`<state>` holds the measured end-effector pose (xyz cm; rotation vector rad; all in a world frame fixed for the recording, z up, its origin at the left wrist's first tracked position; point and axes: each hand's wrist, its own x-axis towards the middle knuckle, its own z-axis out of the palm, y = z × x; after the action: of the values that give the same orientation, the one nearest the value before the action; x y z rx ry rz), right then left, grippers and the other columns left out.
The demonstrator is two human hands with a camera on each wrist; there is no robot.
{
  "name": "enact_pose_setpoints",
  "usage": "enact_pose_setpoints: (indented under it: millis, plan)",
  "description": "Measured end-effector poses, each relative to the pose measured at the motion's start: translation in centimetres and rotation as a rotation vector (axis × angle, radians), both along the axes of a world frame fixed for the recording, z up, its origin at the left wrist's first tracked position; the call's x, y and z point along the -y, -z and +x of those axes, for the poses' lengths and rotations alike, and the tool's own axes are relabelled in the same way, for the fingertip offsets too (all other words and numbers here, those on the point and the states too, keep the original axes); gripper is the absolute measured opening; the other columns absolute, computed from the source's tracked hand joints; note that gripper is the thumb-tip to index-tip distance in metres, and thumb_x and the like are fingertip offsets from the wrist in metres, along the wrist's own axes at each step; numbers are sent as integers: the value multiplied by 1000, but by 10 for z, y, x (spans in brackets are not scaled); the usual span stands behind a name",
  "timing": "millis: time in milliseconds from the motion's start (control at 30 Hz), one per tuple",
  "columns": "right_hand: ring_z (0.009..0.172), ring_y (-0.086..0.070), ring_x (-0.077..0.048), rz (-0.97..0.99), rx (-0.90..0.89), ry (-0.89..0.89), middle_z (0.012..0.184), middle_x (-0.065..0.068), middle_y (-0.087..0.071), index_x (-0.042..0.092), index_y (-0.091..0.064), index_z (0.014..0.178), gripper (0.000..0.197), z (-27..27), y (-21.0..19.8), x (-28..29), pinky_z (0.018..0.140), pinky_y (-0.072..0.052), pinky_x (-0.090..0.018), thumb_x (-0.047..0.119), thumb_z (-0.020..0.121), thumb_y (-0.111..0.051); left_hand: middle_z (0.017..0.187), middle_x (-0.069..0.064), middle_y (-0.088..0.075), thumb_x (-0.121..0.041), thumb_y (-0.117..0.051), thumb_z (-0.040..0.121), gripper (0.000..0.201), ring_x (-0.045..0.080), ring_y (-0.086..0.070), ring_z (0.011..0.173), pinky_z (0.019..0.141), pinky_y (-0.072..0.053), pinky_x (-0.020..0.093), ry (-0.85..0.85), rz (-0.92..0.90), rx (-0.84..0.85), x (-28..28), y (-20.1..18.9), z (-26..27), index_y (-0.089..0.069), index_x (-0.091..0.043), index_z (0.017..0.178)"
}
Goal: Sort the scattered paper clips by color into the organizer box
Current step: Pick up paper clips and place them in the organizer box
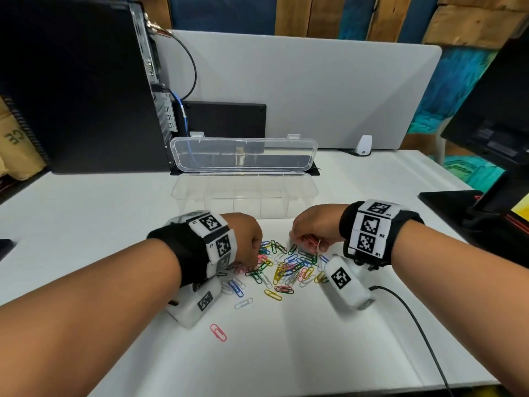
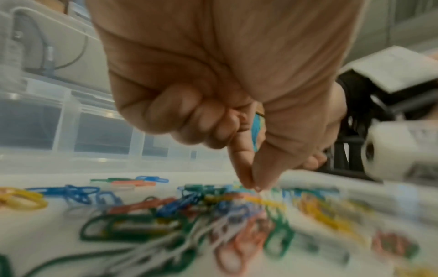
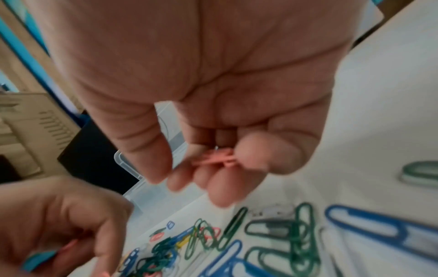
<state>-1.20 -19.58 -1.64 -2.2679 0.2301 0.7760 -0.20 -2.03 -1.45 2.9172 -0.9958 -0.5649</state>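
On the white tabletop (image 1: 315,339), tangled paper clips (image 1: 286,267); right hand (image 1: 316,224) pinching pink clips (image 1: 312,241), left hand (image 1: 243,233) pinching into the pile, likely snagging neighbours of other colours.

right hand (image 1: 316,224) pinching pink clips (image 1: 312,241), organizer box (image 1: 244,196) open

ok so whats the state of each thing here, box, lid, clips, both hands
box: open, compartments look empty
lid: flipped up behind the box
clips: mixed colours, heaped loose on the table, unsorted
stray clip: pink, lying apart, nearer the person
left hand: fingers curled, pinching down into the heap
right hand: holds pink clips in its fingers, above the heap
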Motion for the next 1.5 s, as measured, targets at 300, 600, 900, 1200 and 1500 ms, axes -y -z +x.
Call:
enact_pose_setpoints:
  millis: [300, 600, 900, 1200, 1500]
  plan:
    - [84, -52, -12, -447, 214, -299, 98, 2, -66, 20, -57, 83, 7, 5, -1, -20, 61, -36, -17, 21, 86, -64, 53, 7, -49, 7, -59, 81, 37, 14, -40, 45, 46, -31, 20, -366, -541, -506, -27, -21, 14, -44, -11, 53]
    - [86, -51, -12, -443, 198, -337, 92, 5, -60, 20, -58, 84, 17, 14, 7, -28, 64, -38, -19, 28, 80, -72, 46, 5, -48, 9, -42, 85, 37, 9, -36, 36, 35, -31, 11, -582, -804, -788, -37, -10, 16, -40, -11, 54]
    - [64, -50, -10, -420, 132, -357, 67, 9, -54, 21, -58, 69, 18, 16, 11, -30, 62, -43, -20, 24, 80, -71, 55, 3, -38, -5, -33, 88, 28, 11, -37, 37, 34, -29, 10, -675, -847, -936, -36, -7, 17, -37, -14, 63]
    - [70, -51, -8, -402, 118, -380, 77, 6, -60, 16, -68, 91, 13, 11, 1, -21, 59, -43, -12, 25, 83, -68, 50, 3, -36, -5, -25, 80, 25, 11, -34, 34, 36, -25, 9, -694, -912, -1018, -36, -6, 20, -36, -13, 59]
    - [61, -43, -2, -469, 201, -442, 68, 14, -49, 22, -57, 78, 13, 20, 13, -26, 55, -34, -18, 19, 82, -69, 58, 6, -47, 1, -34, 84, 27, 7, -37, 37, 33, -28, 10, -728, -829, -862, -29, -5, 19, -38, -11, 60]
